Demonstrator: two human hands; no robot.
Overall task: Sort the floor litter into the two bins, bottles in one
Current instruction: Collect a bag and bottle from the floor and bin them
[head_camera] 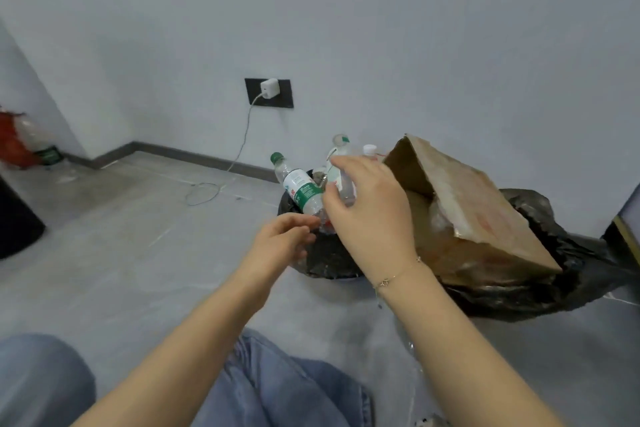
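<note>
I'm looking into a bare indoor room, more an unfurnished office or utility room than a home: plain pale walls (381, 28), a grey floor (121, 236) with a dark skirting board (194, 153), and a wall socket (269, 93) holding a white charger (269, 88) whose cable (242, 139) trails to the floor.

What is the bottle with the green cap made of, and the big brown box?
The green-capped clear bottle looks like thin glossy plastic: see-through, with a printed green-and-white label. The big brown box looks like matte cardboard, judging by its creased flap and worn, stained surface.
</note>
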